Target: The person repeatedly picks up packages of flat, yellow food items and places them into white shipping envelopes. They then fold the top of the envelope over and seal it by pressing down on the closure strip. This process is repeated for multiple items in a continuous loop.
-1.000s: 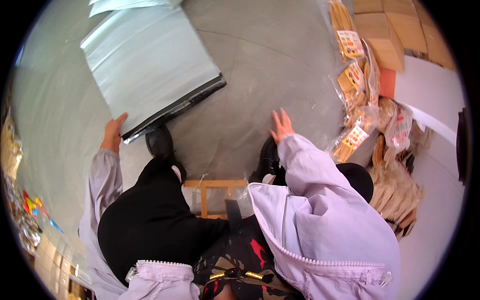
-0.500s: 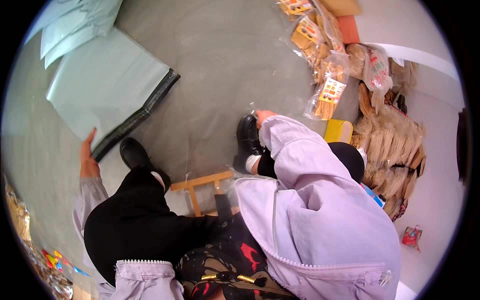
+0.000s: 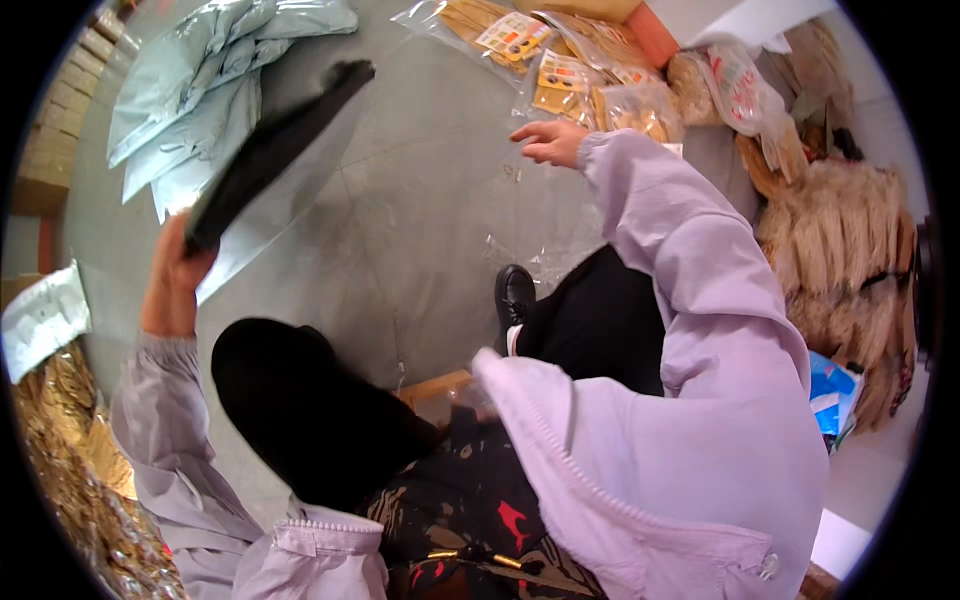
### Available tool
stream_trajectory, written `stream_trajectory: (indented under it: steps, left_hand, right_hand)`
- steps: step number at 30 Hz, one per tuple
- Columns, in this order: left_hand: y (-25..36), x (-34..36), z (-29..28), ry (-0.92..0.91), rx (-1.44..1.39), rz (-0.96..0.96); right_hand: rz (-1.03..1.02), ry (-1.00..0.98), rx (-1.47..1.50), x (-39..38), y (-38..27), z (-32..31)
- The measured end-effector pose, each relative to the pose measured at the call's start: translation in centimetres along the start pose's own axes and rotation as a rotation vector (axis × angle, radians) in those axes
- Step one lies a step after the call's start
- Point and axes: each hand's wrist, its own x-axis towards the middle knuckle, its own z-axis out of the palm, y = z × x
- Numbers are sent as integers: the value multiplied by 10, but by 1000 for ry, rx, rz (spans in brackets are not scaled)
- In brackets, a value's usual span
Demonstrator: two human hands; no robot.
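One dark-edged bag (image 3: 272, 152) slants forward-right from your left fingers (image 3: 198, 264), pinching its near end; your empty right fingers (image 3: 548, 131), loosely parted, hang farther off.

The lilac jacket (image 3: 700, 450) has gathered cuffs (image 3: 168, 348). Trousers (image 3: 605, 320) and shoe (image 3: 516, 290) are black; the dark patterned garment (image 3: 455, 490) bears red patches (image 3: 512, 523).
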Motion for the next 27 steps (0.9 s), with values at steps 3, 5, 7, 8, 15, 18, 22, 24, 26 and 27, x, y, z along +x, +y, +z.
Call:
stream_trajectory:
  steps: [3, 5, 7, 8, 15, 18, 22, 24, 26, 27]
  left_hand:
    - [35, 27, 108, -78, -106, -128]
    - [58, 62, 153, -195, -101, -234]
    - [96, 91, 187, -297, -48, -223]
    - [81, 96, 204, -355, -74, -201]
    - [33, 181, 227, -90, 697, 566]
    - [-81, 146, 234, -209, 685, 482]
    - [-161, 185, 139, -90, 631, -26]
    - [-206, 194, 131, 257, 427, -324]
    - [-247, 218, 98, 478, 682, -480]
    - [-251, 214, 93, 408, 628, -467]
  right_hand:
    - [156, 73, 219, -81, 57, -29]
    - [213, 77, 315, -119, 96, -23]
    - [233, 99, 391, -140, 118, -7]
    - [275, 118, 415, -159, 131, 2]
    - [230, 40, 249, -196, 213, 13]
    - [450, 58, 141, -207, 192, -10]
    - [382, -71, -332, -129, 219, -19]
    - [468, -86, -440, -102, 255, -13]
    - [566, -67, -514, -71, 289, -16]
    - [685, 111, -442, -56, 291, -13]
